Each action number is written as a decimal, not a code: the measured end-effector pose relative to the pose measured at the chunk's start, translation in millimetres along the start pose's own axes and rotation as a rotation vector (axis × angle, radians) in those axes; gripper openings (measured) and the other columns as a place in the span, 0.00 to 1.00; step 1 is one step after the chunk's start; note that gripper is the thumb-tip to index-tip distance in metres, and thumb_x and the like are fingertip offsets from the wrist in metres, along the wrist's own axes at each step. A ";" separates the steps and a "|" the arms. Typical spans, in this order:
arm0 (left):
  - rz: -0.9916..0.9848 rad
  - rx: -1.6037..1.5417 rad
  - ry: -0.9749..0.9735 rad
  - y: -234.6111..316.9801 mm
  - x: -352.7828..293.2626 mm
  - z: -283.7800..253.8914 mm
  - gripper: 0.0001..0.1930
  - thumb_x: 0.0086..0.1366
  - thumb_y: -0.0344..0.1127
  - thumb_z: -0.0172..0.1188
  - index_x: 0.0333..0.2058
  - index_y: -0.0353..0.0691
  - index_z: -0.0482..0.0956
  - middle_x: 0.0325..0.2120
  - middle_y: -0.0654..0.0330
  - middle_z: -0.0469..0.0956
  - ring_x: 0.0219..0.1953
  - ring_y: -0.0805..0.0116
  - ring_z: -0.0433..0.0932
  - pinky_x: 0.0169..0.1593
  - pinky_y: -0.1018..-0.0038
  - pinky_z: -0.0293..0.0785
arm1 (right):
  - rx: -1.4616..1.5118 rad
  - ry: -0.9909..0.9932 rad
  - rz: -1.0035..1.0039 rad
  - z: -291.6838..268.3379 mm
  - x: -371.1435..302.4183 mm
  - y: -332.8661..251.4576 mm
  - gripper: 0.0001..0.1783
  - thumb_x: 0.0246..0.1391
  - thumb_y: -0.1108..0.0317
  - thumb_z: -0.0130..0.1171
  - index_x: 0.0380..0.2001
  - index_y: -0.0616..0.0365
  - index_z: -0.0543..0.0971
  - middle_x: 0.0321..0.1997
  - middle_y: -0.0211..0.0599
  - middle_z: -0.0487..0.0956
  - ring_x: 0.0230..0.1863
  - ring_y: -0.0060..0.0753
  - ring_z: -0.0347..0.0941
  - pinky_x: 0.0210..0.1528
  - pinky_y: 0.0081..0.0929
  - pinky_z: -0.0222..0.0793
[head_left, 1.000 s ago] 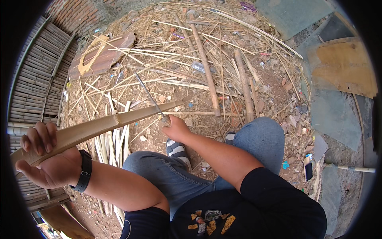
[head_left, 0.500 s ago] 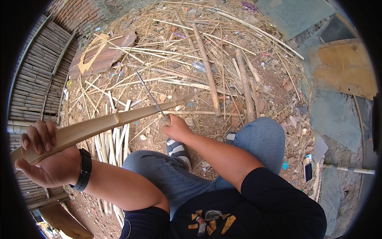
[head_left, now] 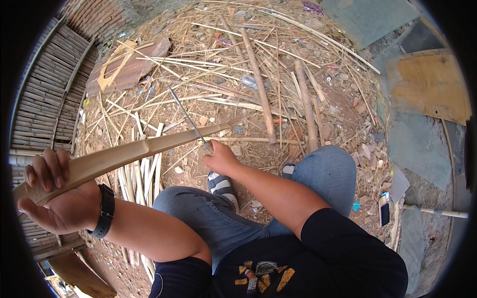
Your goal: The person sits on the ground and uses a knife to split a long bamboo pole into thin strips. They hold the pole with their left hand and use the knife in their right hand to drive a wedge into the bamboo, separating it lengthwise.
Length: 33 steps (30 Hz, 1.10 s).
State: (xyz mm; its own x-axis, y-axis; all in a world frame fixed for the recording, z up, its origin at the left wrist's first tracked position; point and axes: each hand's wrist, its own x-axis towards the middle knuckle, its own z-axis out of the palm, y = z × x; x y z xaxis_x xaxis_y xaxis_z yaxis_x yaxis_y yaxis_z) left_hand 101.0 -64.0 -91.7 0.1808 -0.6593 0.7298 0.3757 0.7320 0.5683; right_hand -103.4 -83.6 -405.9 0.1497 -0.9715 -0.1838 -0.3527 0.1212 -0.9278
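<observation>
Bamboo is being clasped by the left hand, a knife by the right hand. Neither is shifting, apparently pausing.

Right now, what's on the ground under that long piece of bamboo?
Pale strips lie on the dirt ground, showing past both edges of the long piece of bamboo. Whatever lies directly behind it is covered and can't be seen.

The split bamboo is pale tan, the jeans faded blue, the watch black, the shirt black with yellow patches, the footwear striped grey-and-white.
</observation>
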 end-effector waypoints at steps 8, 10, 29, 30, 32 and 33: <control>0.002 0.005 0.002 -0.4 0.4 -0.1 0.20 0.60 0.55 0.57 0.31 0.43 0.67 0.22 0.65 0.62 0.21 0.75 0.59 0.29 0.77 0.54 | 0.032 -0.001 0.001 -0.9 -0.6 -0.3 0.24 0.43 0.62 0.59 0.42 0.68 0.73 0.37 0.58 0.78 0.41 0.56 0.76 0.44 0.43 0.70; 0.009 0.016 0.012 -0.8 0.2 0.1 0.20 0.60 0.55 0.57 0.31 0.43 0.67 0.22 0.65 0.62 0.21 0.75 0.59 0.29 0.77 0.54 | 0.001 -0.024 0.030 -2.6 0.4 -0.7 0.24 0.43 0.61 0.59 0.42 0.68 0.73 0.37 0.58 0.78 0.41 0.55 0.76 0.44 0.42 0.70; 0.012 0.034 0.020 -0.1 0.3 0.1 0.20 0.61 0.55 0.56 0.31 0.43 0.67 0.21 0.66 0.62 0.22 0.75 0.59 0.29 0.78 0.54 | -0.019 -0.028 0.064 -0.9 2.8 3.2 0.25 0.44 0.62 0.59 0.43 0.68 0.73 0.38 0.59 0.78 0.41 0.57 0.76 0.45 0.42 0.70; 0.013 0.033 0.018 -0.4 0.3 0.2 0.20 0.61 0.55 0.56 0.31 0.43 0.67 0.21 0.66 0.62 0.22 0.75 0.59 0.29 0.78 0.54 | -0.017 -0.027 0.063 -1.3 2.5 3.0 0.25 0.44 0.62 0.59 0.43 0.69 0.73 0.38 0.59 0.78 0.41 0.57 0.76 0.45 0.42 0.70; 0.015 0.030 0.013 -0.8 0.4 0.5 0.20 0.61 0.55 0.56 0.32 0.43 0.67 0.21 0.65 0.62 0.22 0.75 0.59 0.29 0.77 0.54 | -0.014 -0.026 0.060 -2.2 1.9 2.7 0.25 0.44 0.62 0.59 0.44 0.69 0.73 0.38 0.58 0.78 0.42 0.57 0.76 0.46 0.42 0.70; 0.018 0.029 0.031 -1.0 0.2 2.1 0.19 0.60 0.54 0.58 0.31 0.43 0.67 0.21 0.66 0.62 0.22 0.75 0.59 0.29 0.78 0.54 | -0.014 -0.024 0.059 -1.9 1.8 3.0 0.25 0.44 0.62 0.59 0.44 0.69 0.73 0.38 0.58 0.78 0.42 0.57 0.76 0.46 0.42 0.70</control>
State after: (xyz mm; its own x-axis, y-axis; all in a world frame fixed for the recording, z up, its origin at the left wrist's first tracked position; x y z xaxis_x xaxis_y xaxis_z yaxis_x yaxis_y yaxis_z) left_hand 98.7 -64.5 -91.3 0.2155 -0.6510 0.7278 0.3457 0.7480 0.5666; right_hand -105.9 -85.4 -408.5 0.1508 -0.9576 -0.2456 -0.3743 0.1747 -0.9107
